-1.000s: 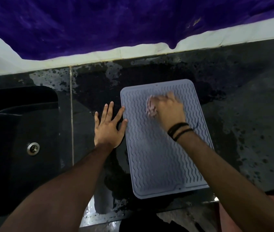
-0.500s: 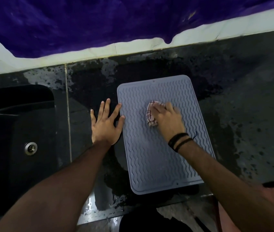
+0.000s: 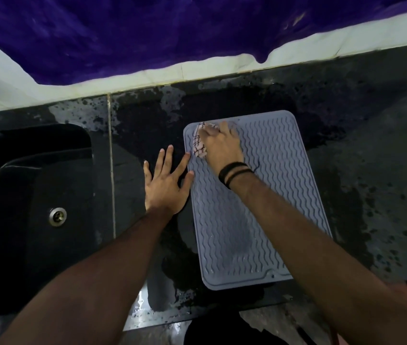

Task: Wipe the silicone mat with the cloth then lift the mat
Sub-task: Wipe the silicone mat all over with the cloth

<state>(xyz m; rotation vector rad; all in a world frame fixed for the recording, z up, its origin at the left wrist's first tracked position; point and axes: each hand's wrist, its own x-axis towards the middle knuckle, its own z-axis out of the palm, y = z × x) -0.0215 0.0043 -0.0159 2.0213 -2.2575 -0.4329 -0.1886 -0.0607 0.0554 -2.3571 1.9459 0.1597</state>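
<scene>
A grey silicone mat point(image 3: 267, 205) with wavy ridges lies flat on the dark wet counter. My right hand point(image 3: 219, 145) grips a bunched checked cloth point(image 3: 198, 143) and presses it on the mat's far left corner. My left hand point(image 3: 165, 183) lies flat with spread fingers on the counter, its thumb and forefinger tips touching the mat's left edge. Part of the cloth is hidden under my right hand.
A black sink point(image 3: 35, 215) with a metal drain point(image 3: 58, 216) sits to the left. The black counter point(image 3: 371, 170) is wet and blotchy. A white wall strip point(image 3: 197, 68) and purple fabric point(image 3: 172, 28) run along the back. The counter's front edge is near my body.
My right hand has slid the cloth from the mat's upper middle to its far left corner. My left hand has stayed flat at the mat's left edge.
</scene>
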